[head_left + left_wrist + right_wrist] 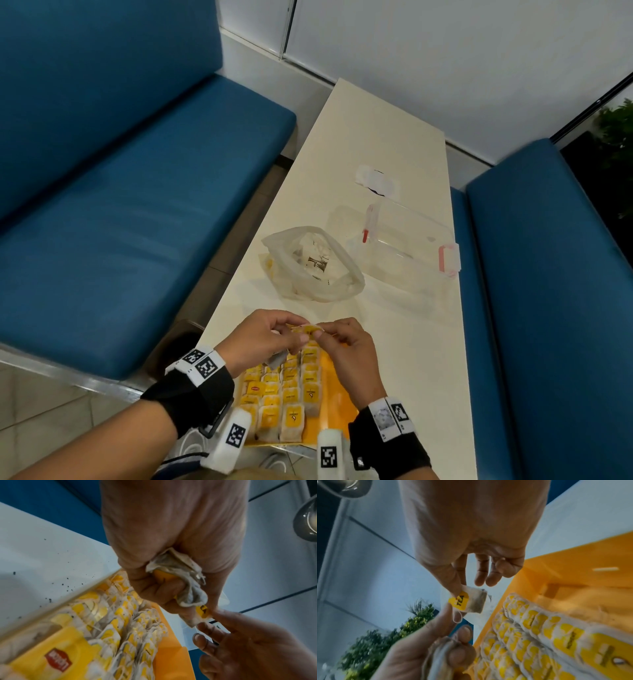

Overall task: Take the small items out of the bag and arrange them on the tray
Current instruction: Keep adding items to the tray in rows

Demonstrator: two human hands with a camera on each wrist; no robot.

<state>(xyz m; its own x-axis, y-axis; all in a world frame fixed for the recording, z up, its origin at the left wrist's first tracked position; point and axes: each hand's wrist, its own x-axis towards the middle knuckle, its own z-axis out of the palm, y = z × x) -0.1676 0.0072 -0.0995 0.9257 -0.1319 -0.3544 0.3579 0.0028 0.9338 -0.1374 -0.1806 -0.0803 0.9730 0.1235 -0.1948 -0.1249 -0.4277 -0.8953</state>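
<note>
Together, left hand (265, 334) and right hand (346, 346) fingers pinch 1 tea bag (310, 329) above the tray (337, 407).

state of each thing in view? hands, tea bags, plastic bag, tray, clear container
left hand: grips a bunch of tea bags
right hand: pinches one yellow-tagged tea bag
translucent plastic bag: open
orange tray: partly filled with tea bag rows
clear plastic container: lidless, empty

Cream table (383, 144), blue benches (130, 205), clear lidded container (407, 240), plant (616, 137)
</note>
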